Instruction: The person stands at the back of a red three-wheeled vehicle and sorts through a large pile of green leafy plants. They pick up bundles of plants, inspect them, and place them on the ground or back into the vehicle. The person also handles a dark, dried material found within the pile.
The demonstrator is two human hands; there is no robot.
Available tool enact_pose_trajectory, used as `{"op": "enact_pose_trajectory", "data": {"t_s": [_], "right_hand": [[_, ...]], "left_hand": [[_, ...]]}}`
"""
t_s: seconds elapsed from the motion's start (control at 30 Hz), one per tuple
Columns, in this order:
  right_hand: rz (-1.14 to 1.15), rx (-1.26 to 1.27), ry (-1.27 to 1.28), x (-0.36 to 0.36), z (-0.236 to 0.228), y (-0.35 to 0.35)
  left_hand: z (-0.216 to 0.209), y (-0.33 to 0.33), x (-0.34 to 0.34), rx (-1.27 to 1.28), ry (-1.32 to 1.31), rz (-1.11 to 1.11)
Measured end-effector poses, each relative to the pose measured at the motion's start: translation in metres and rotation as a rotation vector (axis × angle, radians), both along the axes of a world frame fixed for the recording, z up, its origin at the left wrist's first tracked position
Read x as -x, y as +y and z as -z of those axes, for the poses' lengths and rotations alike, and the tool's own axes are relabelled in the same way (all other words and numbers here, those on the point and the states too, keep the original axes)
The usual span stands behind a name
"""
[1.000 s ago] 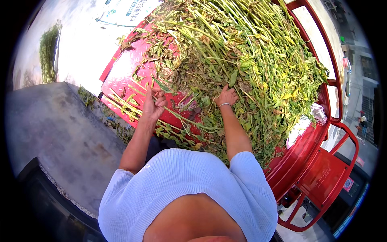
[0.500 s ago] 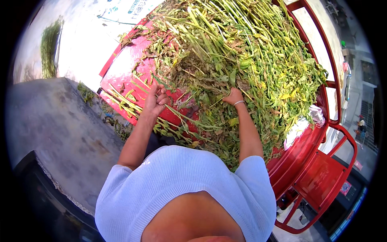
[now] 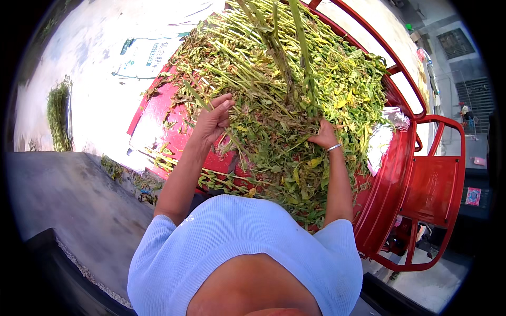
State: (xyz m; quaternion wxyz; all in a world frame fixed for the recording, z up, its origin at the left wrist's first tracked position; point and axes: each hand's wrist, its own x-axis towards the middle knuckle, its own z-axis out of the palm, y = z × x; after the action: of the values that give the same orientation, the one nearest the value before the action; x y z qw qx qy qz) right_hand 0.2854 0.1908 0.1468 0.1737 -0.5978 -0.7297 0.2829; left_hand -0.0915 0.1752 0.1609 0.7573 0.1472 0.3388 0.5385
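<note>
A big heap of cut leafy plant stalks (image 3: 253, 73) in green, yellow and brown covers a red metal cart bed (image 3: 173, 113). My left hand (image 3: 213, 120) is closed at the heap's left side, its fingers curled round a single thin green stalk (image 3: 196, 95) that slants past it. On the right, my right hand (image 3: 323, 135), with a bracelet at the wrist, grips the leafy lower end of a bunch of stalks (image 3: 279, 50). That bunch rises up out of the heap toward the top edge; leaves partly cover these fingers.
Red railings (image 3: 369, 29) edge the bed's far right, and a red seat-like frame (image 3: 432, 192) stands at right. A white plastic bag (image 3: 380, 147) lies beside the heap. Loose stalks (image 3: 163, 159) lie at the bed's near left edge. A printed white sack (image 3: 145, 57) and upright green bundle (image 3: 59, 116) are beyond.
A bunch of stalks at my right hand now stands up from the heap. My left hand has moved slightly up and right, still with a thin stalk. The whole view has shifted.
</note>
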Motion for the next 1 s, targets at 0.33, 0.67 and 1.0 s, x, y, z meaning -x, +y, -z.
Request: {"op": "enact_pose_trajectory", "data": {"t_s": [0.33, 0.67, 1.0], "right_hand": [[0.023, -0.208, 0.019, 0.01, -0.009, -0.041], [0.059, -0.188, -0.034, -0.029, -0.026, -0.03], [0.012, -0.189, 0.095, -0.003, 0.017, -0.044]], "left_hand": [[-0.011, -0.012, -0.092, -0.174, -0.011, 0.114], [-0.033, -0.007, 0.01, -0.341, -0.002, -0.296], [-0.025, -0.024, 0.016, -0.19, -0.059, -0.381]]}}
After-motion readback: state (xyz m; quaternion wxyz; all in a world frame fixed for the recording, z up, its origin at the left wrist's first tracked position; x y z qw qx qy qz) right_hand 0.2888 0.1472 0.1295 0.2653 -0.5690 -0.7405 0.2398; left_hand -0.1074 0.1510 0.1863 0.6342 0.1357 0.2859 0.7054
